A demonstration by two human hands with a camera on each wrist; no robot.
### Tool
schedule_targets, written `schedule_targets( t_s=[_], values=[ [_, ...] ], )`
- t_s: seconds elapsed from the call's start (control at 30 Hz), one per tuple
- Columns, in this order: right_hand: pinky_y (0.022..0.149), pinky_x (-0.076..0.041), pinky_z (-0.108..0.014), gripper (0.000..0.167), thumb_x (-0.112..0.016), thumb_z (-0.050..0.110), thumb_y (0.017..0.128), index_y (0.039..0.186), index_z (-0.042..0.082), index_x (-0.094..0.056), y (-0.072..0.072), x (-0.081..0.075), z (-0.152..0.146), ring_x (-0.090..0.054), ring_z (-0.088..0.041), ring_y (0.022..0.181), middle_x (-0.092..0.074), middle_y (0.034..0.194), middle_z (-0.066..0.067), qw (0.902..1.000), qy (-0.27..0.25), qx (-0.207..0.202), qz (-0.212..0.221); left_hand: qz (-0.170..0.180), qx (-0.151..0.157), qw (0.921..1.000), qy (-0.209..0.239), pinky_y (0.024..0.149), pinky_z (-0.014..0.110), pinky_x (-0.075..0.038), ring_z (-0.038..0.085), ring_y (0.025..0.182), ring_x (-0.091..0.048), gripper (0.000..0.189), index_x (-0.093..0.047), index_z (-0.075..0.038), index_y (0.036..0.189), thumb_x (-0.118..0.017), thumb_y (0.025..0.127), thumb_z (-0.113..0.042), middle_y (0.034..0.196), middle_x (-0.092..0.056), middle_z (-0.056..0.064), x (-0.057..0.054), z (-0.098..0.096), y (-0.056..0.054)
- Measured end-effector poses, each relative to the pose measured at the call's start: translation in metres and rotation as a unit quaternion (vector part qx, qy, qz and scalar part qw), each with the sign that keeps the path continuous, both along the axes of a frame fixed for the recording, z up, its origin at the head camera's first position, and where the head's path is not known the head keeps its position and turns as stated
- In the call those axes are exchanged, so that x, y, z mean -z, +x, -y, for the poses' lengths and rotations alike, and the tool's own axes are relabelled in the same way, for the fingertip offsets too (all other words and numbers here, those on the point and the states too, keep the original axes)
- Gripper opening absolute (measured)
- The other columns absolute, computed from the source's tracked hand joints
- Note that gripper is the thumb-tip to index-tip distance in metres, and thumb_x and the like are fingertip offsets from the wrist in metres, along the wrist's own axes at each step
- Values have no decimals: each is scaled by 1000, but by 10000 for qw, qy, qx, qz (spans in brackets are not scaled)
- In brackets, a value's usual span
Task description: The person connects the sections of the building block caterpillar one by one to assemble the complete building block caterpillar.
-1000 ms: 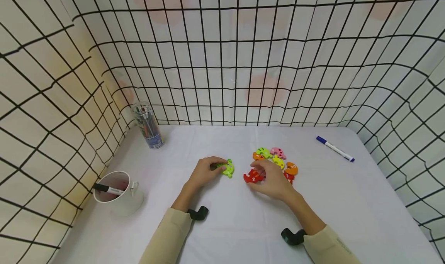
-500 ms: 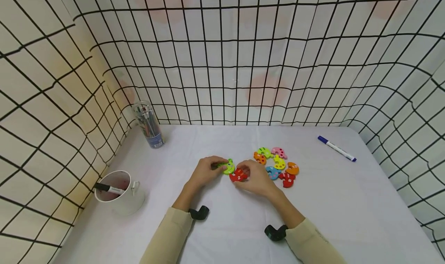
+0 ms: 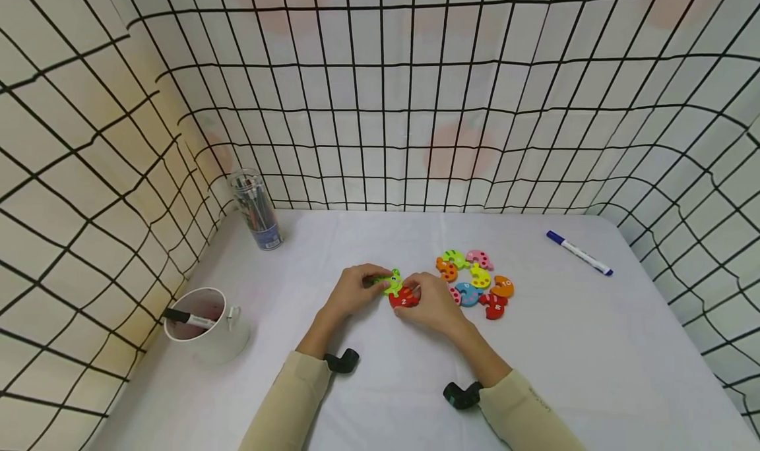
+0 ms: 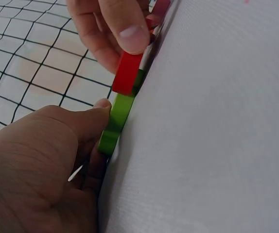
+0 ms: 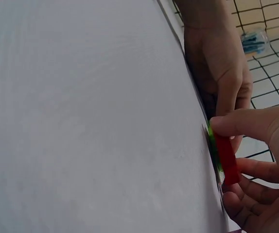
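In the head view my left hand point(image 3: 356, 289) pinches a light green puzzle piece point(image 3: 394, 281) with a cartoon face, low on the white table. My right hand point(image 3: 435, 302) grips a red puzzle piece point(image 3: 404, 297) bearing a number 2, set against the green piece's near side. From the left wrist, the red piece point(image 4: 128, 73) appears slightly raised and overlapping the end of the green piece point(image 4: 117, 119). The right wrist view has my thumb on the red piece's edge point(image 5: 226, 155). Right of that hand lie a blue piece point(image 3: 469, 294) and a pink piece point(image 3: 455, 295) partly covered by it.
Several more coloured pieces, among them a yellow one point(image 3: 480, 276) and a red one point(image 3: 494, 306), cluster at right. Beyond lies a blue-capped marker point(image 3: 578, 253). A white bucket point(image 3: 220, 339) and a clear pencil jar point(image 3: 256, 210) stand left. Black wire grid point(image 3: 380, 111) surrounds the table.
My right hand has carried the red piece left from the cluster to the green piece, uncovering the blue piece. My left hand has stayed at the green piece.
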State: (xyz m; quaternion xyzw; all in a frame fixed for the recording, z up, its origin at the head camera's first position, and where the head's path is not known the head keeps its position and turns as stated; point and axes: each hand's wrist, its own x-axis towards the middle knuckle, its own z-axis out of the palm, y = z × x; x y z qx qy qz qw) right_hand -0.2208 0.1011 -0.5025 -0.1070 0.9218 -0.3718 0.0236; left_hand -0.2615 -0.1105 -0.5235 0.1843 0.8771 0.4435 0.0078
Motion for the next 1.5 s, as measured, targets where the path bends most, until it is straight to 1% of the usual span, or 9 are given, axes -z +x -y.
schedule_targets(
  t_s=[0.2,0.4,0.57,0.8,0.97,1.17,1.33,1.4,1.5],
  values=[
    [81,-56,-34,50,-94,28,74,115,9,-72,0,-1,1,-58,-16,89,-67,99,-2,9999,164,20,23,-52,-12,10000,-18,101,37,-56,16,111,-70,24,-79,-16,117,-78,93,-19,119,-77,0,-1,-1,-1],
    [83,-59,-34,47,-93,27,75,113,8,-74,0,-3,3,-59,-16,91,-67,100,-3,9997,210,65,115,-49,56,9999,-129,105,40,-53,17,116,-68,32,-78,-18,119,-83,89,-25,122,-76,-1,-1,-1,-1],
    [84,-59,-34,47,-92,29,77,115,7,-75,-3,-5,5,-59,-16,93,-67,102,-2,9992,341,-142,132,0,9,9998,-181,106,40,-53,18,119,-67,33,-78,-19,120,-83,88,-25,123,-75,-1,-1,0,-1],
    [79,-55,-29,51,-88,37,82,122,10,-71,-6,-8,-7,-57,-17,92,-64,99,0,9991,185,-253,272,-27,67,9999,-129,110,39,-50,18,122,-66,32,-77,-18,119,-82,88,-23,124,-74,-1,-1,1,-3],
    [85,-57,-34,39,-78,32,92,122,9,-71,-10,-10,-31,-59,-20,96,-68,107,-4,9999,-42,-23,-139,-53,35,9999,-123,115,42,-47,20,127,-63,27,-76,-18,120,-76,93,-19,129,-72,1,2,1,-3],
    [97,-58,-46,35,-73,30,96,123,7,-71,-18,-13,-61,-61,-29,111,-68,122,-12,9985,361,170,-371,-63,68,9998,-173,116,45,-45,24,131,-60,29,-74,-15,125,-71,97,-22,134,-68,3,3,2,-3],
    [108,-50,-56,28,-66,19,100,122,3,-72,-24,-11,-76,-59,-37,125,-65,132,-17,9958,775,67,-480,-217,380,9975,-563,119,50,-39,27,140,-51,51,-67,-17,135,-80,89,-36,143,-62,4,5,1,-3],
    [109,-49,-56,26,-62,14,102,123,3,-72,-26,-10,-78,-59,-37,126,-64,133,-16,9953,880,-27,-408,-200,400,9968,-668,120,52,-37,28,142,-48,59,-65,-19,138,-84,85,-38,146,-59,4,5,1,-2],
    [110,-49,-55,28,-59,9,102,127,3,-71,-27,-10,-78,-57,-37,128,-61,135,-16,9956,892,-124,-252,-223,335,9972,-636,120,54,-36,28,142,-48,59,-64,-19,139,-83,86,-35,147,-58,4,4,0,-1]
  ],
)
